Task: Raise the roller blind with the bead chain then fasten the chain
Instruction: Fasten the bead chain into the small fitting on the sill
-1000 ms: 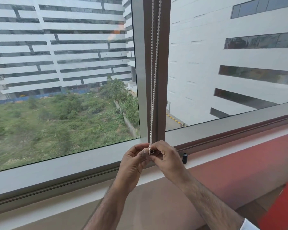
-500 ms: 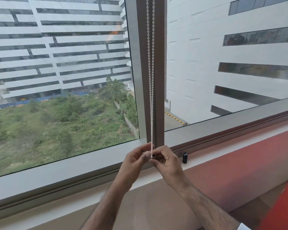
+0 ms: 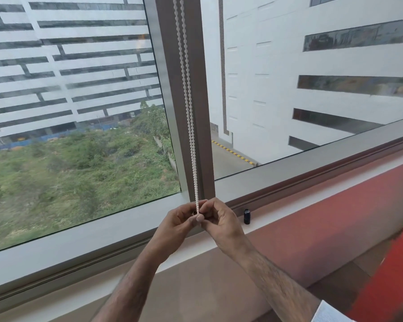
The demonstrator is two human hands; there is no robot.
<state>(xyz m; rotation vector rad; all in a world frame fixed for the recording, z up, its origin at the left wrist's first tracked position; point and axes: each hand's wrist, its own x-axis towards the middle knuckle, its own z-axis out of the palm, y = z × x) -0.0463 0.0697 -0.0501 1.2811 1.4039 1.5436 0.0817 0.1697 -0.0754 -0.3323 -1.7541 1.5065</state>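
Observation:
A white bead chain [image 3: 188, 105] hangs in two strands down the brown window post [image 3: 201, 94], from the top of the view to my hands. My left hand [image 3: 178, 223] and my right hand [image 3: 221, 220] meet at the chain's lower end, just above the sill. Thumbs and fingertips of both hands pinch the bottom of the chain loop. A small dark part shows between the fingers; I cannot tell what it is. The roller blind itself is out of view above.
A small black cylinder [image 3: 246, 216] stands on the pale window sill [image 3: 289, 212] just right of my right hand. The grey window frame [image 3: 98, 235] runs along below the glass. A red wall band [image 3: 358, 201] lies at the right.
Both hands stay pinched on the chain's lower end. The view has shifted slightly, so the hands sit a little lower in the picture; the chain hangs as before.

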